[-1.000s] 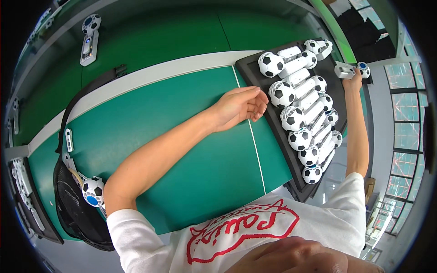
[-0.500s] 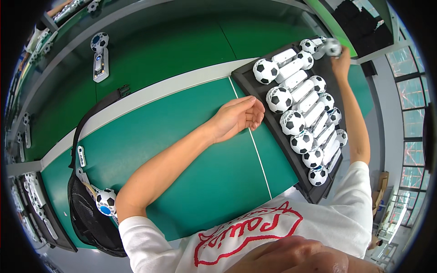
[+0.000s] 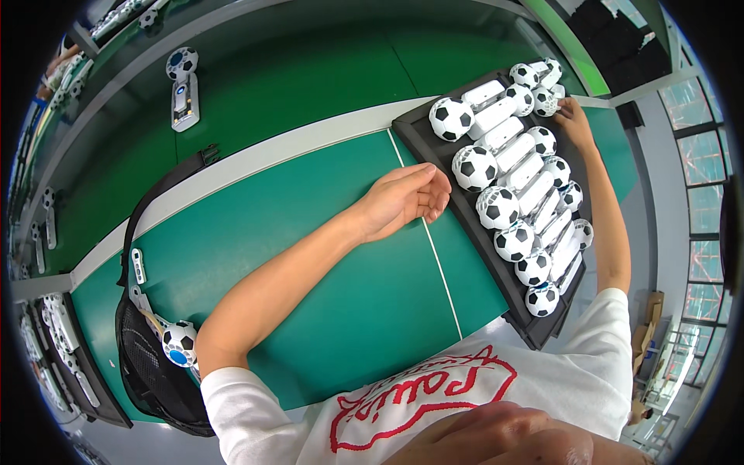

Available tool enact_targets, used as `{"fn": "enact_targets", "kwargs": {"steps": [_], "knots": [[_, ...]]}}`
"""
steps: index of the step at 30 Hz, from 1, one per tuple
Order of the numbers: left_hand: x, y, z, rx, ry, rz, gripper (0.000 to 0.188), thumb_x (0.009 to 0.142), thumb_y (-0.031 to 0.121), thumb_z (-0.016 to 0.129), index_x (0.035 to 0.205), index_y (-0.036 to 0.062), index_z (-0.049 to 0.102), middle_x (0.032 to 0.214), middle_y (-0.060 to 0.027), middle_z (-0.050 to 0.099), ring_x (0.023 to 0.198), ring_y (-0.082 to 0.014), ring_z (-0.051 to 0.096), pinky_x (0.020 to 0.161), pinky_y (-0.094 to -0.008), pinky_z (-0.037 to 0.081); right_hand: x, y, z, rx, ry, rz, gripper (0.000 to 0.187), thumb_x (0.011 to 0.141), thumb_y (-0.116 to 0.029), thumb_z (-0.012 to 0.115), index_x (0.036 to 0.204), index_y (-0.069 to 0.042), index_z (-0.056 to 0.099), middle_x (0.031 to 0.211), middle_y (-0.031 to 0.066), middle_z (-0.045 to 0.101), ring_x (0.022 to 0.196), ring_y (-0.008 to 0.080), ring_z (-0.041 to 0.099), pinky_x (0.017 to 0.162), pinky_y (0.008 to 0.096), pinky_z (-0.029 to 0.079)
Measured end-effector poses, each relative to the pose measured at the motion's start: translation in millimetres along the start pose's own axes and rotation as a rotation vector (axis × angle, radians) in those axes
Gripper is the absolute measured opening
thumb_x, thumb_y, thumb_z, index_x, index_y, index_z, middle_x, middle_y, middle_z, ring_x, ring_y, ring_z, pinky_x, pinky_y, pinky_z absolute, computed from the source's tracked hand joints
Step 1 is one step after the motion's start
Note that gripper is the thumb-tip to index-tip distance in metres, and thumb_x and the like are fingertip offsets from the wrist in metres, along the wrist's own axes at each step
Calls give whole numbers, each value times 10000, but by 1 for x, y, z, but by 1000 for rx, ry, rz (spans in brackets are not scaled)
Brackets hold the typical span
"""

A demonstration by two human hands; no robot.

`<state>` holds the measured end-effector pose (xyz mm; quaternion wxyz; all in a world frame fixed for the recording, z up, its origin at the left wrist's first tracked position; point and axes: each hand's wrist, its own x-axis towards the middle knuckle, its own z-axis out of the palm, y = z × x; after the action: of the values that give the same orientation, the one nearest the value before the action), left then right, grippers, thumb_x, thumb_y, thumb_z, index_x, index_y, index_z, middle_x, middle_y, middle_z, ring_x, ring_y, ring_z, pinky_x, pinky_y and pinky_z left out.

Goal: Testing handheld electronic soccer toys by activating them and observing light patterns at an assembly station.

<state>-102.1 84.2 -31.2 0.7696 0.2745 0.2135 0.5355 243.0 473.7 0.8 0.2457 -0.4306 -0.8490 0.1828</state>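
Note:
My right hand (image 3: 574,124) is at the far right corner of a black tray (image 3: 518,316), its fingers closed against the side of a white device with a black-and-white football-shaped head (image 3: 545,102); part of the grip is hidden. Several similar devices with white handles (image 3: 514,158) lie side by side in the tray, their ball heads (image 3: 474,168) pointing to alternate sides. Left of the tray, my left hand (image 3: 403,203) is held over the green table (image 3: 341,310), fingers loosely curled, thumb apart, with nothing in it.
Across a pale ledge, one such device (image 3: 184,89) lies on a dark green surface. A black mesh bag (image 3: 151,372) and another ball-headed device (image 3: 180,344) are at the left. A second loaded tray (image 3: 108,409) stands at the lower left. Another person's arm (image 3: 56,77) shows at the far upper left.
My right hand has come down and a little nearer, bringing the ball-headed device from above the tray's far corner down among the others. My left hand has stayed in place.

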Motion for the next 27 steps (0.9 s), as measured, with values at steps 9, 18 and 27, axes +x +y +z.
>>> {"fn": "enact_targets", "kwargs": {"steps": [9, 18, 27], "knots": [[0, -3, -2, 22, 3, 8, 352, 1044, 299, 359, 921, 47, 573, 793, -58, 576, 723, -146, 540, 681, -287, 459, 22, -14, -17, 277, -31, 543, 365, 859, -335, 635, 1070, -38, 601, 967, 53, 608, 867, 162, 560, 754, 308, 465], [-6, -6, -6, 72, -26, 15, 329, 1040, 295, 378, 931, 48, 564, 824, -56, 576, 736, -139, 536, 694, -277, 459, 31, -30, 36, 367, 328, 654, 334, 859, -389, 634, 668, -126, 561, 545, -13, 468, 407, 113, 369, 391, 295, 237], [-5, -4, -3, 196, -26, 11, 325, 1036, 292, 378, 927, 46, 562, 811, -53, 563, 726, -135, 531, 681, -269, 444, 27, 5, 38, 91, 94, 514, 526, 986, -354, 410, 1193, 94, 593, 1166, 192, 639, 1056, 261, 606, 941, 361, 437]]}}
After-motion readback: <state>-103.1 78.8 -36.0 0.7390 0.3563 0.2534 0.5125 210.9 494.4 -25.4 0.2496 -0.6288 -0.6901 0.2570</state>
